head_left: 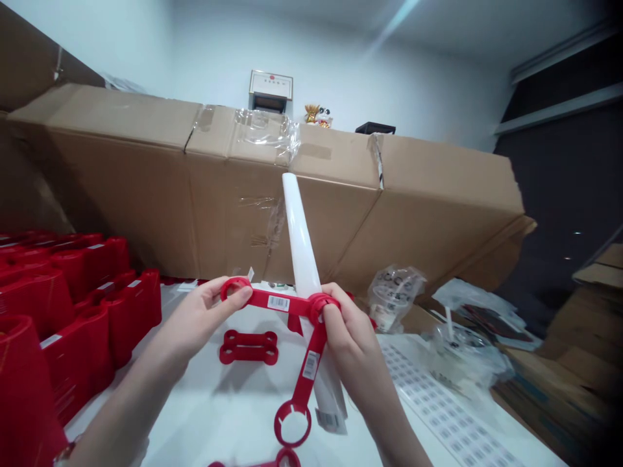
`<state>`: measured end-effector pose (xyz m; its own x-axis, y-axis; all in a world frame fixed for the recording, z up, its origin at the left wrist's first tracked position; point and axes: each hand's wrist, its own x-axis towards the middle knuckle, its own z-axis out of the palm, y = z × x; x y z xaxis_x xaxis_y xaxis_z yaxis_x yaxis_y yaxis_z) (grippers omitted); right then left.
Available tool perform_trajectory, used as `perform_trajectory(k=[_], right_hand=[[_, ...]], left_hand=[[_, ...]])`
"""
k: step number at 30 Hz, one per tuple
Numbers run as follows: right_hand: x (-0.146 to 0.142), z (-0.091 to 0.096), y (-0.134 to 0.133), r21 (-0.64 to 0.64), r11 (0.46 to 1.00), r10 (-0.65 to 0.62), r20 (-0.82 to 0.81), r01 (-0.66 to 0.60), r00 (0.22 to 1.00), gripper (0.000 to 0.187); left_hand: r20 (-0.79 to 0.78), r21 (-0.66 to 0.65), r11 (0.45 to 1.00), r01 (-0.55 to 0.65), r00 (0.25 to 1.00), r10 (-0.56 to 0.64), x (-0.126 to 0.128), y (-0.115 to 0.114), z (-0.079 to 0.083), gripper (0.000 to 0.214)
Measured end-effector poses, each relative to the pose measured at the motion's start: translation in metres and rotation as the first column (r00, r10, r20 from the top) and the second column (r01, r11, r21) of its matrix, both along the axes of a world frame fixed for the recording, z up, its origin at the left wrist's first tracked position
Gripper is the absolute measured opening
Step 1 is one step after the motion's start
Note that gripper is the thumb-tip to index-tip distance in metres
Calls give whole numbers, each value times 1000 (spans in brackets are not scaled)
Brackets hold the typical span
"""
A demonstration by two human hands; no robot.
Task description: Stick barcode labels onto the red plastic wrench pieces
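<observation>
My left hand (202,318) pinches the ring end of a red strip with ring ends (265,299), which carries a barcode label. The strip stretches level to my right hand (353,340), whose fingers close on red rings at the white tube (300,250). A second labelled red strip (302,383) hangs down from there, its open ring at the bottom. The tube slants up and away; whether it passes through the rings is partly hidden by my fingers. Below, a red piece with rounded corners and holes (249,357) lies on the white table (195,402).
Several red folded pieces (87,331) crowd the left side. Large taped cardboard (233,214) leans across the back. At right are a bagged plastic cup (389,298), another cup with a straw (452,350) and a sticker sheet (448,415). More red rings (288,459) show at the bottom edge.
</observation>
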<state>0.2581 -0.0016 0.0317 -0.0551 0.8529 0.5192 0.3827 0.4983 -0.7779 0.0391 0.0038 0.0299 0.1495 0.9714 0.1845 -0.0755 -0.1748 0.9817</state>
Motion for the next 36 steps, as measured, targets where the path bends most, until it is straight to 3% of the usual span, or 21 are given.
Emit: perform_trajectory(k=[4,8,10,12,14,17,20,23,28,29,33,34,36], right_hand=[[3,5,0,-60,997,38,-5,-38,999,30],[6,8,-1,-109,991,73,-39,-77,997,29],[7,7,-1,-115,988,96,-55,-102,994,29],[8,7,0,-119,986,112,-67,-119,991,28],[9,6,1,-111,986,117,-77,-125,990,27],[10,7,1,-103,986,122,-75,-130,990,27],[9,8,-1,-97,987,121,-52,-126,991,27],[8,7,-3,-93,989,109,-25,-111,994,26],[2,2,-4,-81,990,111,-32,-113,993,29],[1,1,-4,-77,992,98,-31,-100,995,30],[-3,-2,-5,-60,997,40,-9,-40,999,30],[-3,-3,-5,-56,998,34,-3,-35,999,30],[-4,-4,-6,-45,999,27,12,-26,1000,31]], left_hand=[[230,2,980,199,954,-194,-12,3,3,27],[366,-12,967,254,901,-232,-14,3,5,38],[293,-8,985,173,942,-163,-14,-3,3,34],[168,56,998,4,986,-13,-15,-15,-3,23],[69,176,965,-197,980,188,-20,-28,-13,26],[-22,253,946,-203,976,216,-31,-41,-30,36],[28,234,939,-251,967,252,-37,-41,-37,40],[87,212,919,-332,943,320,-32,-29,-27,39],[23,181,939,-294,955,295,-16,-8,3,32],[24,209,918,-337,940,340,-14,-8,8,32],[158,379,720,-581,807,569,-12,-21,15,32],[167,373,721,-584,806,567,-12,-27,15,32],[122,299,808,-507,860,495,-12,-36,15,32]])
